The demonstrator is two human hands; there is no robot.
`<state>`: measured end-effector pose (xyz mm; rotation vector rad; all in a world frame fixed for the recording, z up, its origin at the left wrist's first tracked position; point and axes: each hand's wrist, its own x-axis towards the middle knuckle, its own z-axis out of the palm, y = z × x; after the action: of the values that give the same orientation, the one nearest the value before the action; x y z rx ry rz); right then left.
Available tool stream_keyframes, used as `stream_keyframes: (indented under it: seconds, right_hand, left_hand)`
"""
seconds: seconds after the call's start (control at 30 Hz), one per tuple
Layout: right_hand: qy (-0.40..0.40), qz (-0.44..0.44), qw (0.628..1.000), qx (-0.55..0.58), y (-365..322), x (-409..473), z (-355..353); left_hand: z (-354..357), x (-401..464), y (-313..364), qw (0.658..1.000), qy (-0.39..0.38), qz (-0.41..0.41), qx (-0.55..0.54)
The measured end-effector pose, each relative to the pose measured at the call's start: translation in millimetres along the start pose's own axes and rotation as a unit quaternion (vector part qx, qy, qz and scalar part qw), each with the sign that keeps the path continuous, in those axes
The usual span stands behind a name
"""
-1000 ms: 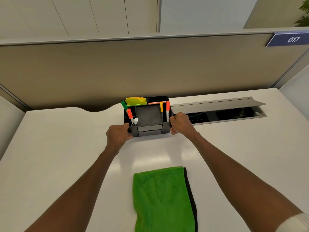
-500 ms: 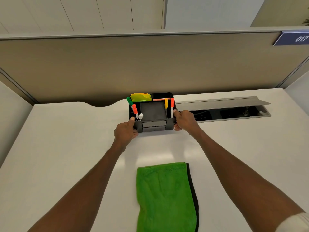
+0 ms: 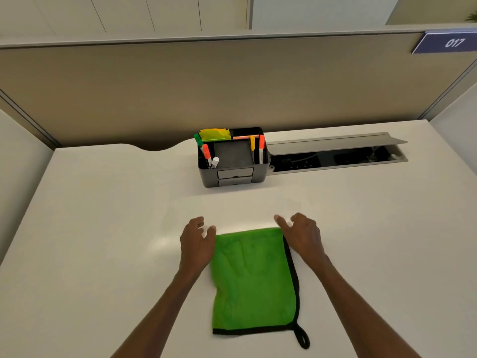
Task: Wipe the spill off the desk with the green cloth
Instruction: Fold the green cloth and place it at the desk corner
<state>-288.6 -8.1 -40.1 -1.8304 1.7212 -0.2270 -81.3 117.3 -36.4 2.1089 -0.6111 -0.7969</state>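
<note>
Green cloth (image 3: pixel 254 280) lies folded flat on the white desk (image 3: pixel 103 228) between the two hands, its black-edged side and hanging loop (image 3: pixel 302 338) toward the right hand; the left hand (image 3: pixel 197 244) hovers at the cloth's far left corner with fingers loosely spread and gripping nothing; the right hand (image 3: pixel 300 237) sits at the far right corner, fingers likewise relaxed and apart, its heel just over the black edge; whether either hand actually touches the fabric cannot be told. By my reading the step in hand is the pick-up of the cloth, with no wiping begun; no spill shows plainly on the desk, only a pale sheen just beyond the fingertips, so its place is uncertain. The next move likely calls for closing the fingers on the far edge or pressing a palm flat on top, then sliding the cloth toward the wet patch. Counted: one cloth, two hands, one black organiser (image 3: pixel 233 158) well beyond both hands holding five markers that I can make out and some yellow notes (image 3: pixel 215 134); one open cable tray (image 3: pixel 335 156) beyond the right hand; one sign (image 3: pixel 451 42) reading 017.
</note>
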Motion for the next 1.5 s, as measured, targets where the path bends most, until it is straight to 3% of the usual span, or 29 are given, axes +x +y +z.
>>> stream_keyframes:
  seconds: [0.13, 0.33, 0.57, 0.7, 1.07, 1.5]
  right_hand:
    - [-0.037, 0.035, 0.998, -0.042, 30, -52, 11]
    - [-0.075, 0.091, 0.993, 0.003, 46, -88, 21]
    - [-0.093, 0.124, 0.984, 0.088, 46, -96, 24]
    - [-0.075, 0.104, 0.989, 0.076, 45, -101, 29]
    - [-0.006, 0.071, 0.988, 0.137, 46, -115, 27]
    - [0.044, -0.001, 0.983, 0.176, 99, -71, -69]
  left_hand:
    - [1, -43, -32, 0.996, -0.025, -0.058, 0.056]
    - [4, -79, -53, 0.985, -0.100, -0.125, 0.057]
    - [6, -88, -58, 0.989, -0.098, -0.056, 0.097]
    - [10, -93, -59, 0.996, -0.063, -0.017, 0.066]
    - [14, -96, -62, 0.997, -0.030, -0.006, 0.074]
    - [87, -131, 8, 0.995, -0.024, 0.073, -0.070]
